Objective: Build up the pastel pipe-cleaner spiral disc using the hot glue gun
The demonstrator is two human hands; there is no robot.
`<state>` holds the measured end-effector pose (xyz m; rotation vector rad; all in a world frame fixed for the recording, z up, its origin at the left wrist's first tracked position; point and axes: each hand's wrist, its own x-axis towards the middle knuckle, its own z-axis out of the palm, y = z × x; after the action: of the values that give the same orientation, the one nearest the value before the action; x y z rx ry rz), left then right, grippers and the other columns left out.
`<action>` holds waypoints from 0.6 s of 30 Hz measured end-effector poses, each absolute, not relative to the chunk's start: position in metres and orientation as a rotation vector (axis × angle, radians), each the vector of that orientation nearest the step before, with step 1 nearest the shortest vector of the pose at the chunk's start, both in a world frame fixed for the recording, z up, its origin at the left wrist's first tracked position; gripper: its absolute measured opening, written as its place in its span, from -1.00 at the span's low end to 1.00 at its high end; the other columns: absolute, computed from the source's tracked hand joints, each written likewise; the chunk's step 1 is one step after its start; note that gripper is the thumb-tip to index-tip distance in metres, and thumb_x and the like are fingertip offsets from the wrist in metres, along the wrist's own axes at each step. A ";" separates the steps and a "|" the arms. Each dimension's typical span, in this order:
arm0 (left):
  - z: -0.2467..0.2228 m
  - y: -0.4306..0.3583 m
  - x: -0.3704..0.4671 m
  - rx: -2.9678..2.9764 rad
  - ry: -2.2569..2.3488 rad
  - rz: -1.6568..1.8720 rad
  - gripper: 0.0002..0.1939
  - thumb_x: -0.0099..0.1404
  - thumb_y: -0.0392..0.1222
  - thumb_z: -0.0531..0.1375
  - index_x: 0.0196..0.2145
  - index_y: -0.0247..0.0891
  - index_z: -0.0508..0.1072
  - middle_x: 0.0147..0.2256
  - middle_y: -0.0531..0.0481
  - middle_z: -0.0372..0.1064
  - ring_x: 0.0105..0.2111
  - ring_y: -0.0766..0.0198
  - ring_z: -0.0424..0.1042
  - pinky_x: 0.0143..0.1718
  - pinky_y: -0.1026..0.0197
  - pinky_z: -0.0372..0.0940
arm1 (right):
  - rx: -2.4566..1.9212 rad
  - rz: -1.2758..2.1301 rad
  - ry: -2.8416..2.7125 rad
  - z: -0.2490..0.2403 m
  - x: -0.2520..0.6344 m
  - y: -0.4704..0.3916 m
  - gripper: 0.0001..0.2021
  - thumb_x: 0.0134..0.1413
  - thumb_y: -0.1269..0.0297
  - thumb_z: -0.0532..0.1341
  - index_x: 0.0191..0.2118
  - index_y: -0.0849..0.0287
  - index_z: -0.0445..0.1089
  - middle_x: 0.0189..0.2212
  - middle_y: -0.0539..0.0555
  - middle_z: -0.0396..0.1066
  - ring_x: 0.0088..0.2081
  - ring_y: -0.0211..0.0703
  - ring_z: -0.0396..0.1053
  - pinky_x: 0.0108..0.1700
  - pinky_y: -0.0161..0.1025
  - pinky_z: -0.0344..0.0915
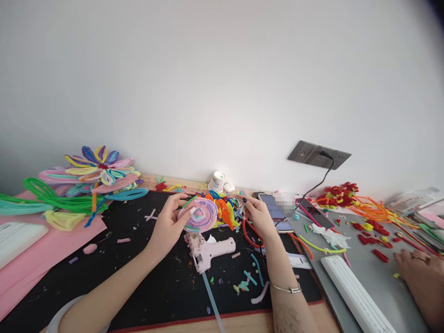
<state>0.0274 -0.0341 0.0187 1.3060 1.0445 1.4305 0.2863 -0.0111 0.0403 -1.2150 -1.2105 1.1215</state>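
A round coiled disc of pipe cleaners, pink, purple and white with a bit of green at its edge, is gripped at its left side by my left hand. My right hand is to the right of the disc, thumb and fingers pinched together. Whatever sits between those fingertips is too small to make out. Below the disc, a pale pink glue gun lies on the black mat, a clear glue stick extending from it. Behind the disc is a heap of bright pipe cleaner pieces.
Pipe cleaner flowers and green loops lie at left on pink paper. Two phones, one here, lie right of my hand. A black cable runs from the wall socket. Another person's hand rests at far right.
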 end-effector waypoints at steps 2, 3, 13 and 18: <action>0.018 -0.034 0.027 1.307 1.045 1.433 -0.60 0.20 -0.06 0.26 -0.06 -0.19 0.26 -0.22 -0.03 0.39 -0.27 0.18 0.50 -0.28 0.17 0.40 | -1.208 1.140 -1.199 0.039 0.287 -0.011 -0.68 -0.09 0.11 0.33 -0.23 0.20 0.58 -0.59 -0.06 0.34 -0.58 -0.31 0.21 -0.51 -0.34 0.19; 0.018 -0.034 0.027 1.308 1.045 1.432 -0.60 0.20 -0.06 0.26 -0.06 -0.19 0.26 -0.22 -0.03 0.39 -0.27 0.18 0.50 -0.28 0.16 0.40 | -1.203 1.150 -1.195 0.039 0.288 -0.011 -0.69 -0.11 0.11 0.35 -0.25 0.20 0.58 -0.58 -0.05 0.36 -0.57 -0.28 0.25 -0.49 -0.33 0.23; 0.019 -0.035 0.027 1.299 1.046 1.438 -0.59 0.18 -0.05 0.27 -0.07 -0.19 0.27 -0.23 -0.04 0.41 -0.28 0.16 0.51 -0.30 0.15 0.40 | -1.204 1.102 -1.212 0.042 0.285 -0.013 -0.67 -0.21 0.03 0.42 -0.36 0.18 0.56 -0.55 0.00 0.43 -0.53 -0.21 0.34 -0.38 -0.24 0.37; 0.016 -0.033 0.027 1.307 1.044 1.433 -0.60 0.20 -0.05 0.26 -0.06 -0.18 0.26 -0.22 -0.03 0.39 -0.27 0.18 0.50 -0.28 0.16 0.40 | -1.221 1.013 -1.275 0.041 0.287 -0.012 -0.71 -0.12 0.03 0.38 -0.41 0.18 0.52 -0.60 -0.02 0.39 -0.56 -0.21 0.31 -0.43 -0.26 0.30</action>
<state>0.0268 -0.0334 0.0164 1.3071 1.0436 1.4327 0.2869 -0.0118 0.0405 -1.2213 -1.2748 1.0129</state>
